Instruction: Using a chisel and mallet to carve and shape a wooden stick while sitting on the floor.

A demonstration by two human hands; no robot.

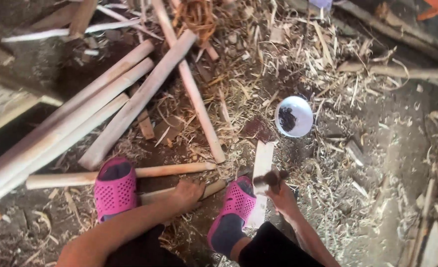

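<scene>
left hand [186, 194] clamped on a wooden stick [214, 188]; right hand [282, 198] pinching a dark brush [268, 180] over a flat board [262, 163]; white bowl [293, 116] nearby.

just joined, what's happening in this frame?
A person crouches on a dirt floor littered with wood shavings, wearing pink clogs. The left hand presses down on a peeled wooden stick lying across the ground by the feet. The right hand holds a small dark wad over a flat wood strip. A white bowl with dark stuff inside sits just beyond. More peeled poles lie to the left.
</scene>
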